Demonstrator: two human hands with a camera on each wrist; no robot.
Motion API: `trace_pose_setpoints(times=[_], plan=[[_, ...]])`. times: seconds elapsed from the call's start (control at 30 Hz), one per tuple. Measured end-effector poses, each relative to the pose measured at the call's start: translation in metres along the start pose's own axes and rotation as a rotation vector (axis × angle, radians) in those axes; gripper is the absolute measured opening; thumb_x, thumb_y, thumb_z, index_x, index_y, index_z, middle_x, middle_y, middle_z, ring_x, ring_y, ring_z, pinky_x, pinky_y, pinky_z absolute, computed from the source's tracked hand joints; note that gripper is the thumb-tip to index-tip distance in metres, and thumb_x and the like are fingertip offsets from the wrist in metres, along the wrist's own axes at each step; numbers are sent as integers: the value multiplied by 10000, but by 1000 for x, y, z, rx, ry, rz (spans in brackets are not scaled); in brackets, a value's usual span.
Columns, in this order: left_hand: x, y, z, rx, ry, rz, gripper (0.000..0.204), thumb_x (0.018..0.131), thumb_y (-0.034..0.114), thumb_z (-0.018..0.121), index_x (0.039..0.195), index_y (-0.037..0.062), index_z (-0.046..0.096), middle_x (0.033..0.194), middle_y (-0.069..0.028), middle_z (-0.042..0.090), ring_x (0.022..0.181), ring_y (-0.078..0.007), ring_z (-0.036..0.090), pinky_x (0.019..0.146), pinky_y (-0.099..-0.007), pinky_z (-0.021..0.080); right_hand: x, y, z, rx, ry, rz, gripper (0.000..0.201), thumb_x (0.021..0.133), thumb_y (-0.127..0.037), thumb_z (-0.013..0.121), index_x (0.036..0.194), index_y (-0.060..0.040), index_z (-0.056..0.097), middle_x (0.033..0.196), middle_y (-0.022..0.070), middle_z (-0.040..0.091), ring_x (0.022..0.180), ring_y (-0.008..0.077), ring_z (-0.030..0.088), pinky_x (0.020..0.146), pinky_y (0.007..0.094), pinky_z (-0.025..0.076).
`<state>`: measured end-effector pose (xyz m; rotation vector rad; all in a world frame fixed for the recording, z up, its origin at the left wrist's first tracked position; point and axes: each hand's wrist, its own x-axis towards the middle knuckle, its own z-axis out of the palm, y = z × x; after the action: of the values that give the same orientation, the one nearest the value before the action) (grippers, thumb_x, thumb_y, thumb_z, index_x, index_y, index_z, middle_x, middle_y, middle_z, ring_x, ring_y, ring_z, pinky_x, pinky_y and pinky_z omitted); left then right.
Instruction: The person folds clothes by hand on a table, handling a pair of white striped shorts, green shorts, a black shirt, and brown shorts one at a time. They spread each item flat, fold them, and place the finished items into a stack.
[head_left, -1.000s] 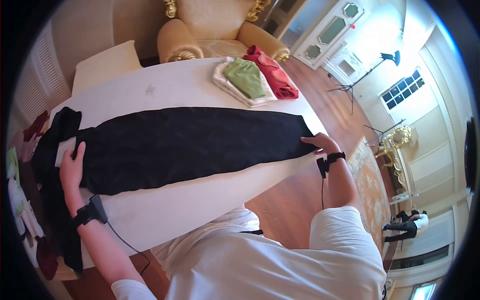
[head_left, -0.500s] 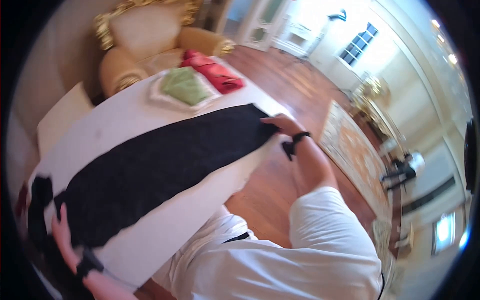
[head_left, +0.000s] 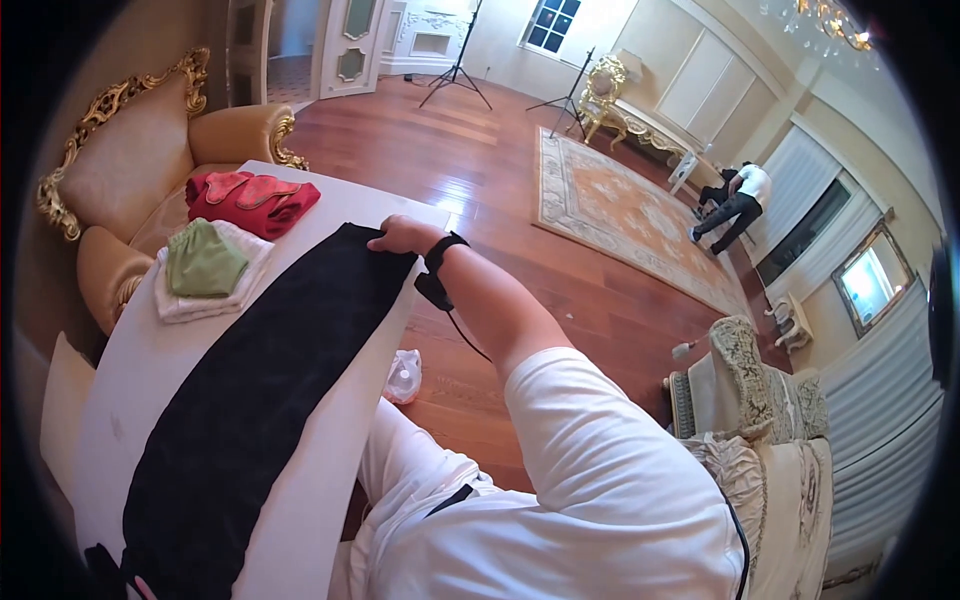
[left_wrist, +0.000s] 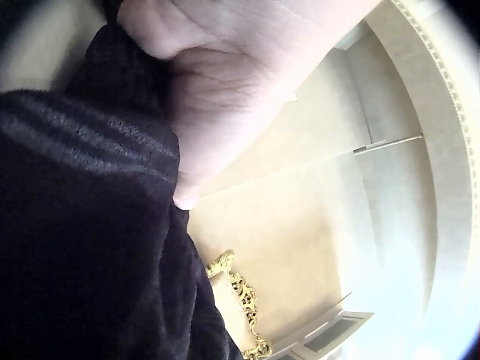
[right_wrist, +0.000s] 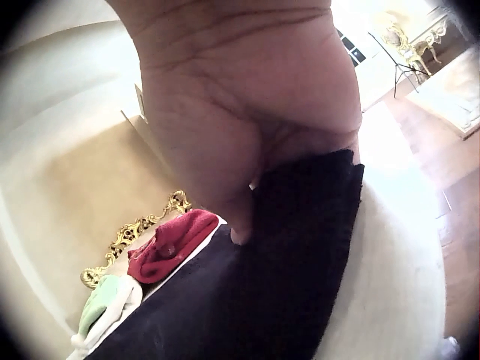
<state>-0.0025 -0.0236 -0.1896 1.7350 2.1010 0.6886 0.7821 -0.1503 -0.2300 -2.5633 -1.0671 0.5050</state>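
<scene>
Long black trousers [head_left: 250, 400], laid flat and folded lengthwise, stretch along the white table [head_left: 130, 390]. At the far, narrow end my right hand [head_left: 405, 237] pinches the hem. In the right wrist view, the thumb of that hand [right_wrist: 247, 112] lies on the cloth, and layered edges show under the palm. My left hand [left_wrist: 240, 82] grips the wide near end, where stitched lines run along the band; most of its fingers are hidden by the fabric. Only a sliver of that hand shows at the bottom of the head view.
Beside the trousers lie a green folded garment [head_left: 205, 262] on a white one [head_left: 250, 262] and a red folded garment [head_left: 250, 205]. A gilt armchair [head_left: 130, 170] stands behind the table. A plastic bag [head_left: 403, 375] sits on the floor, and a person [head_left: 745, 195] is farther off.
The head view has swung right, so the table sits farther left and the left hand has nearly left the picture. The right hand stays at the hem.
</scene>
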Motion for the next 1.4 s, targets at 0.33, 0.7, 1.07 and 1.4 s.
trace_pose_setpoints(times=[0.33,0.7,1.07,1.4], plan=[[96,-134,30,127,8,52,959,999,723,542,1442,-127,545,1484,-326,557,1400,-418,520,1202,-409,372,-9,-2,11,-149,218,-112,431,1055,-389,604,1145,14,727,1099,282,750,1055,443,725,902,545,571],[50,-72,12,73,26,38,722,1004,616,610,1243,-62,669,1258,-334,664,1238,-482,619,1040,-473,488,47,-8,-16,-329,21,-85,953,996,-781,461,1115,126,729,1124,300,749,1082,406,720,943,476,539],[35,-51,16,138,187,-48,732,957,660,627,1180,-35,691,1166,-269,735,1123,-438,692,961,-494,540,69,-43,27,-372,285,-66,623,1090,-522,444,1285,58,563,1334,351,636,1278,519,586,1063,570,472],[49,-76,31,79,263,18,599,995,582,630,1143,2,642,1085,-287,729,1066,-472,694,900,-526,543,97,1,17,-270,377,-178,779,1000,-678,581,1104,90,666,1125,353,702,1129,511,657,977,557,498]])
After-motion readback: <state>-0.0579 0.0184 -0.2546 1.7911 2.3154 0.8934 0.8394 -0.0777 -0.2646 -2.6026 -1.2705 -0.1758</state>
